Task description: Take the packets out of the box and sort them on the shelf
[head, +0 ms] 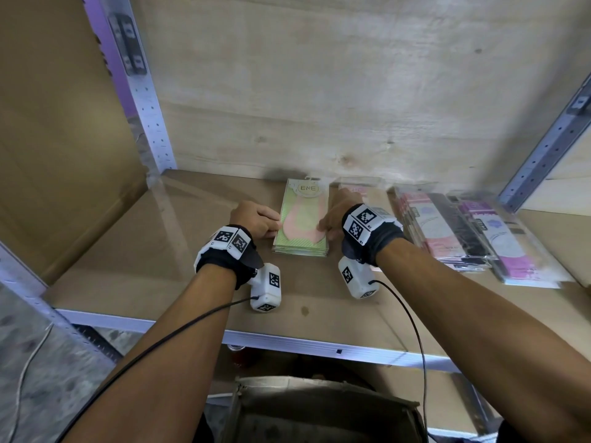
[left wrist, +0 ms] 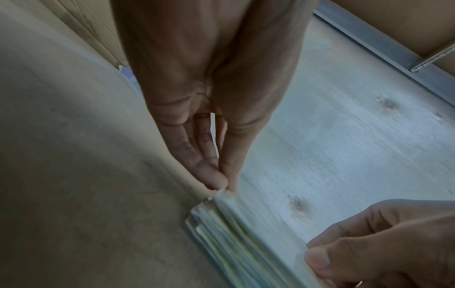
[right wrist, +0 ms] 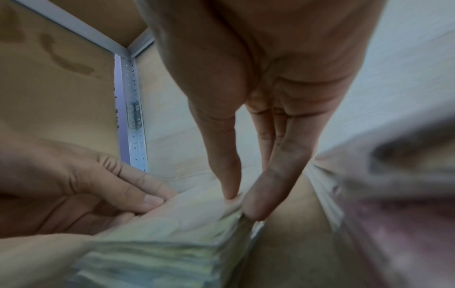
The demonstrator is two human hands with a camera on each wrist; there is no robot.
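Left hand (head: 256, 219) sits at the left edge of the green packet stack (head: 302, 219); in the left wrist view its fingers (left wrist: 209, 175) are straight and held close together, tips pinching the stack's top edge (left wrist: 226, 206). Right hand (head: 339, 212) sits at the stack's right edge; in the right wrist view the thumb and forefinger (right wrist: 265, 187) run straight down and nip the top packets at the corner (right wrist: 229, 212). Both hands touch the stack from opposite sides.

The stack lies flat on the shelf (head: 160, 266), toward the back, near the wooden back panel (head: 319, 91). Top packet is green with a pink foot shape and "ENE" printed at its head. Just right of it, partly hidden by the right hand, lies a pale pink packet (head: 367, 190). Further right, pink and black packets (head: 444, 231), then purple ones (head: 511, 247), blurred, overlapping each other.

Each wrist carries a black strap with white marker blocks and a cable. Cardboard sheet (head: 48, 139) stands at the shelf's left end beside the perforated metal post (head: 144, 100). An open cardboard box (head: 319, 407) sits below the shelf's front rail, between the forearms; its contents cannot be told.
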